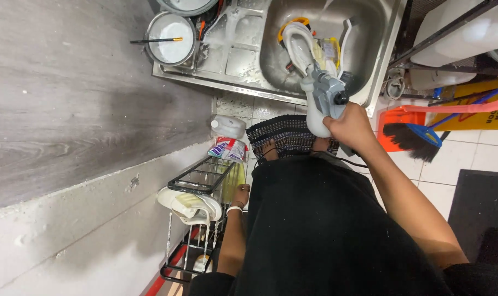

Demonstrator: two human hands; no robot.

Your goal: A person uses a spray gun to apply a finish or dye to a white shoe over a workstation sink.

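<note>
Right hand (pixel 352 127) gripping a grey-and-white spray appliance (pixel 323 101) just over the steel sink's (pixel 376 66) near rim, open basin beyond. Left hand (pixel 241 195) hanging low, touching the wire rack's (pixel 197 183) edge; its grip cannot be told.

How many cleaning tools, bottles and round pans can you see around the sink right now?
Spray wand held by right hand over the sink: 1
Broom: 1
Dustpan, orange: 1
Bottles on floor and rack: 2
Round pans on drainboard: 2
Total: 7
</note>
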